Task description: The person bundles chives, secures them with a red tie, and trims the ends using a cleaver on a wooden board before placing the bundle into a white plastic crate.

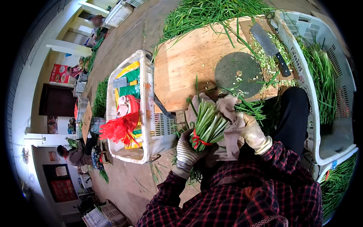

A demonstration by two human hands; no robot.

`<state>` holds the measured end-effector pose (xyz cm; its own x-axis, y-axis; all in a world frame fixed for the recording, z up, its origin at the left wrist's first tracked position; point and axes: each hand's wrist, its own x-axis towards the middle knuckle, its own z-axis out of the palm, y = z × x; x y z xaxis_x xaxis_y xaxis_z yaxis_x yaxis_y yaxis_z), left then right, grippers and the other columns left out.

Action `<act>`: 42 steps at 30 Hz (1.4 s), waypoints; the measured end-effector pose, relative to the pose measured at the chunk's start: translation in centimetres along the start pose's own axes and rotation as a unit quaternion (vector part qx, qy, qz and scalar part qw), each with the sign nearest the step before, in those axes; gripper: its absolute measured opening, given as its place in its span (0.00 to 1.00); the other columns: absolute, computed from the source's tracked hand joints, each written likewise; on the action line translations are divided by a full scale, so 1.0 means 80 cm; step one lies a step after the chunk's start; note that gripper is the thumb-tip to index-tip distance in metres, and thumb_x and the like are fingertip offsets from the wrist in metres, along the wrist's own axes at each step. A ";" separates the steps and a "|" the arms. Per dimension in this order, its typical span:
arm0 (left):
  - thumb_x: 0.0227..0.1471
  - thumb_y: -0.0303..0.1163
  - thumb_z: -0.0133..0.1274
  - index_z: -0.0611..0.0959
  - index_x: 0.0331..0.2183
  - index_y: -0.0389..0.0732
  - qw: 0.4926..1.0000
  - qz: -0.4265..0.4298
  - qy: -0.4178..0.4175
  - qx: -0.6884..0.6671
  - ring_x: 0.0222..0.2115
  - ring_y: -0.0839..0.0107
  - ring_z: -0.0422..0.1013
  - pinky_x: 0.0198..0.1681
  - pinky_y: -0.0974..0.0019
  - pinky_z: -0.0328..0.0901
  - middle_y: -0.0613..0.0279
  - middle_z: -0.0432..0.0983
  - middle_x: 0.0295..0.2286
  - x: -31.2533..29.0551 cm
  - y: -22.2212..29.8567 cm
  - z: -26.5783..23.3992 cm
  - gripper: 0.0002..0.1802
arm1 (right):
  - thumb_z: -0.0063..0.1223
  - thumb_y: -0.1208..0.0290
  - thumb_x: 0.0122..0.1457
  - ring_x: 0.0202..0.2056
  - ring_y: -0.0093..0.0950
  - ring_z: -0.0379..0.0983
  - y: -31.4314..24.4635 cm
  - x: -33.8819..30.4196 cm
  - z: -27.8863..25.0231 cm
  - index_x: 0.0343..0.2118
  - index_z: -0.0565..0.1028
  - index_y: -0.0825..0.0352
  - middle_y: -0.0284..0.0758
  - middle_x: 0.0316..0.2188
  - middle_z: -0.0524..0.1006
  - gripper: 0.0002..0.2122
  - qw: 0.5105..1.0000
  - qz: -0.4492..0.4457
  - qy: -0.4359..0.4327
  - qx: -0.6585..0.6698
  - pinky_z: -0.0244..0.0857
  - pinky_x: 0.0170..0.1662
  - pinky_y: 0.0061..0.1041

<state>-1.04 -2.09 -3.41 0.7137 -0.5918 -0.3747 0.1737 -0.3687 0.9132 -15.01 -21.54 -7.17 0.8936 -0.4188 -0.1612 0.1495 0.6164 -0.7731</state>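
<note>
My left hand (186,154), in a striped glove, is wrapped round a bunch of garlic chives (208,120) near the red tie (197,141) that binds it. The pale cut ends of the stalks fan out away from me. In a cream glove, my right hand (254,133) grips a greyish-pink cloth (232,120), which lies against the right side of the bunch. Its fingertips are partly hidden by the cloth. Just beyond the bunch is a wooden board (181,62) with a round dark disc (232,72) on it.
A cleaver (264,42) lies among chopped stalk bits at the board's right. On the left, a white crate (145,151) holds red ties (117,128) and a scraper (124,82). Another crate (315,149) with chives stands right. Loose chives (211,15) lie beyond; a person (77,155) sits far left.
</note>
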 end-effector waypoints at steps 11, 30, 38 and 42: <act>0.30 0.36 0.74 0.62 0.50 0.35 0.994 0.040 -0.042 0.094 0.48 0.66 0.68 0.52 0.61 0.66 0.54 0.69 0.48 0.003 -0.010 -0.015 0.49 | 0.48 0.62 0.61 0.49 0.27 0.68 0.053 -0.005 -0.104 0.54 0.65 0.65 0.35 0.49 0.72 0.20 0.958 -0.045 -0.074 0.273 0.61 0.56 0.27; 0.24 0.39 0.77 0.65 0.49 0.31 0.932 0.114 -0.057 0.340 0.44 0.68 0.71 0.48 0.63 0.70 0.55 0.72 0.44 0.008 0.012 -0.013 0.53 | 0.43 0.74 0.64 0.32 0.16 0.70 0.018 0.047 -0.018 0.40 0.74 0.70 0.28 0.35 0.76 0.08 0.981 -0.105 0.068 0.149 0.66 0.36 0.16; 0.24 0.39 0.76 0.65 0.49 0.32 0.944 0.058 -0.047 0.321 0.42 0.68 0.72 0.47 0.64 0.70 0.56 0.72 0.43 0.000 0.033 -0.002 0.52 | 0.54 0.71 0.55 0.53 0.33 0.66 -0.072 0.026 -0.035 0.53 0.67 0.72 0.41 0.50 0.71 0.22 0.942 -0.062 -0.163 -0.286 0.55 0.59 0.27; 0.20 0.44 0.75 0.75 0.45 0.34 0.937 0.133 0.002 0.324 0.40 0.59 0.73 0.47 0.60 0.67 0.51 0.75 0.39 0.007 0.008 -0.001 0.47 | 0.50 0.79 0.47 0.46 0.43 0.71 -0.077 0.011 -0.015 0.46 0.74 0.72 0.45 0.42 0.76 0.19 0.882 -0.158 -0.080 -0.436 0.62 0.53 0.31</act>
<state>-0.47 -2.55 -3.03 0.6763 -0.7221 -0.1455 -0.4583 -0.5671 0.6844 -15.65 -26.52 -3.24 0.9247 -0.3347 0.1813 0.0814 -0.2913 -0.9532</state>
